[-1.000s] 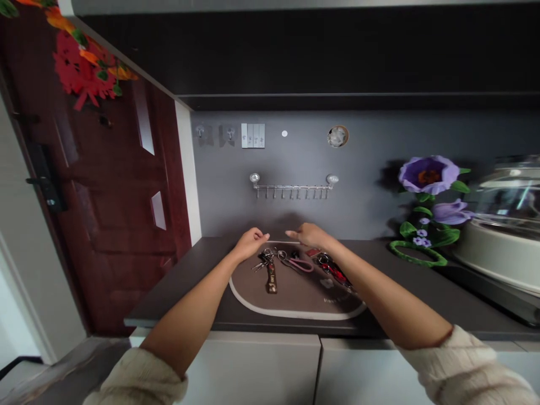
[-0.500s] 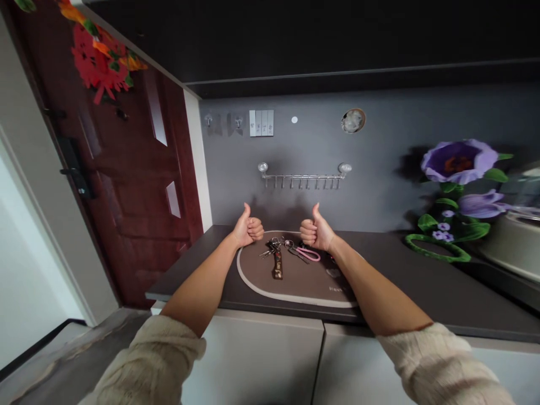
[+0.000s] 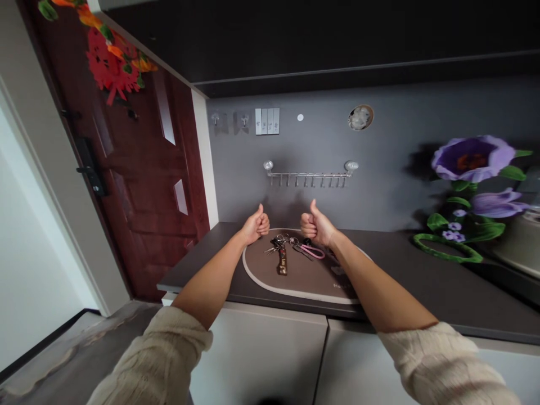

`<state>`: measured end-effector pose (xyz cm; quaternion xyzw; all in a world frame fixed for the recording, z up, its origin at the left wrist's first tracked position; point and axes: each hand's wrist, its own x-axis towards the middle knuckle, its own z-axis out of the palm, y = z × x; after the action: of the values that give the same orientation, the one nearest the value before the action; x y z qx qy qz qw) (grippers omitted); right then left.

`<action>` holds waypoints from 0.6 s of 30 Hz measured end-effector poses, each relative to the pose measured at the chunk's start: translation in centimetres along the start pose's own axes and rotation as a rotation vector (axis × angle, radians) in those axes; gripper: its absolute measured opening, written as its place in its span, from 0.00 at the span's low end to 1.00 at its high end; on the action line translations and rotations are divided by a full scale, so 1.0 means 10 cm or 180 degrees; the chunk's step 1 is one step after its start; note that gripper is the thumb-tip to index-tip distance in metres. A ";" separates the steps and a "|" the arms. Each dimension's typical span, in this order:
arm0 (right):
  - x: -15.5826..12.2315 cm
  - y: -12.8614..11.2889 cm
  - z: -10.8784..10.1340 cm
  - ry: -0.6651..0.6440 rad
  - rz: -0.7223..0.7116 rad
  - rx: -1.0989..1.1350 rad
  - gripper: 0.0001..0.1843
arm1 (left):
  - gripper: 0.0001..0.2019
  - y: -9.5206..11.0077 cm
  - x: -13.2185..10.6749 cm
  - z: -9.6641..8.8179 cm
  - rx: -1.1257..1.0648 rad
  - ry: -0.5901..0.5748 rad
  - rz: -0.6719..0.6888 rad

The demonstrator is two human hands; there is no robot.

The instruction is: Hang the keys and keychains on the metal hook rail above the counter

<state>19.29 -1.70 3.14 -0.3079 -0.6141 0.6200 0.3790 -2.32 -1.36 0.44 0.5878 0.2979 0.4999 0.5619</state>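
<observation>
My left hand [image 3: 256, 225] is curled into a fist with the thumb pointing up, and I can see nothing in its hold. My right hand [image 3: 317, 226] makes the same shape, fingers folded into the palm and thumb raised; nothing shows in its grip either. The two hands face each other, a gap between them, above the back part of a brown mat with rounded ends and a pale rim [image 3: 312, 279]. I cannot tell whether either fist touches it.

Just to the right of my left hand and a little nearer to me, a bunch of metal keys with a dark brown printed strap [image 3: 283, 261] lies on the mat, its strap pointing towards me. Beside that, in front of my right hand, lies a key ring with a pink cord loop [image 3: 314, 251]. Something dark shows by my right wrist, too hidden to make out. The mat rests on a dark grey countertop [image 3: 413, 275] that runs out past both hands.

Beyond my hands and higher up, a shiny rail of small hooks [image 3: 310, 175] is fixed to the grey wall by two round mounts. Above my left hand on the wall is a strip of white labels with handwriting [image 3: 267, 121]. Well off to the right of my right hand stands a large purple fabric flower [image 3: 449, 160], and far to the left of my left hand is a dark red panelled door [image 3: 147, 197].
</observation>
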 end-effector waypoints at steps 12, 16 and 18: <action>0.46 0.32 0.22 0.1185 -0.0636 -0.2288 0.05 | 0.07 -0.30 0.14 -0.02 0.3311 0.0894 0.1087; 0.48 0.44 0.22 0.0769 -0.0776 -0.3584 0.07 | 0.08 -0.34 0.16 -0.04 0.3267 0.0885 0.0825; 0.48 0.46 0.21 0.0612 -0.0839 -0.3939 0.08 | 0.08 -0.36 0.17 -0.04 0.3102 0.0882 0.0661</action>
<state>14.61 1.46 -0.96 -0.4459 -0.8545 0.0685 0.2576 -1.42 0.99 -2.60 0.7360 0.5080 0.4294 0.1256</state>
